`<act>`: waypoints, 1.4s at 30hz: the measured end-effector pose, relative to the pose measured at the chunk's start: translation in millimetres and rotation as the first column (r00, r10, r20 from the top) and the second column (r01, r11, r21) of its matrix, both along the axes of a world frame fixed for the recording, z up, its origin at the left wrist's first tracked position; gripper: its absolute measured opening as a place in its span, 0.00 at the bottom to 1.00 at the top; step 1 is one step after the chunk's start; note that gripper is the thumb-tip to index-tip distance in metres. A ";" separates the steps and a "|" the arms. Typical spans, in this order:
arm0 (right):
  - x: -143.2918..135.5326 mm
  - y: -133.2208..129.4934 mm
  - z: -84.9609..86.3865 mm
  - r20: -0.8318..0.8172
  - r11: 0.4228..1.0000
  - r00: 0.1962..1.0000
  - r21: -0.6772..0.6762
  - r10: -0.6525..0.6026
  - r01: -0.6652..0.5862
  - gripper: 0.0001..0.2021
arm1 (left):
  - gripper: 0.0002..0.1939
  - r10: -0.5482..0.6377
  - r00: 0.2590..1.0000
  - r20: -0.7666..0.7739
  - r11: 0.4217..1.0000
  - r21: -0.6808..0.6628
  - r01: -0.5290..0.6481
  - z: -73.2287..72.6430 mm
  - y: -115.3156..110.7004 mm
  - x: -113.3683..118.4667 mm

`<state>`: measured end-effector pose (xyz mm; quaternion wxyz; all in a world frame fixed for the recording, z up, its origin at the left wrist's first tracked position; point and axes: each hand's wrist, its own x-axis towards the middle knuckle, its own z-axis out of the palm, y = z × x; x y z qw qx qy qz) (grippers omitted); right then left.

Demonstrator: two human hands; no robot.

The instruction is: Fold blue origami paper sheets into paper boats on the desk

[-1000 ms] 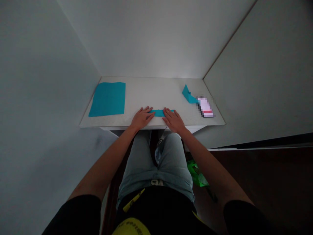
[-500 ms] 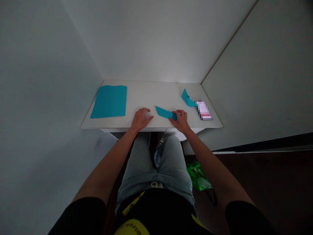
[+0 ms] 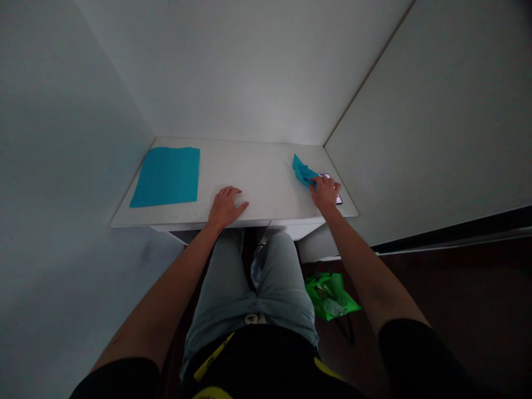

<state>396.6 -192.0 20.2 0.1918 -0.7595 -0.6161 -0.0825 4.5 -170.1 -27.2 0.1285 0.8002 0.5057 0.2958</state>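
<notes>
My left hand (image 3: 226, 206) rests on the white tabletop near its front edge, thumb and fingers apart, with nothing in it. Over at the right end, my right hand (image 3: 325, 193) has its fingers closed on a piece of folded blue paper (image 3: 306, 176). The papers there overlap, so the held piece and the other folded shape are hard to tell apart. Beneath that hand lies a phone (image 3: 339, 199), mostly covered. A flat blue sheet of paper (image 3: 168, 177) lies at the left end of the table.
The white table (image 3: 253, 166) stands against a wall at the back, with walls or panels on both sides. On the dark floor at the lower right sits a green bag (image 3: 332, 296). My legs are at the front edge of the table.
My right hand has carried the folded blue strip rightward from mid-table to the other folded paper by the phone. The left hand stays in place; the whole view has shifted slightly.
</notes>
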 end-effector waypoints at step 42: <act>-95.1 -21.4 5.4 -0.618 0.835 0.581 0.257 0.530 -0.487 0.25 | 0.28 -0.186 0.969 0.161 0.936 0.330 0.125 181.5 -43.4 -6.8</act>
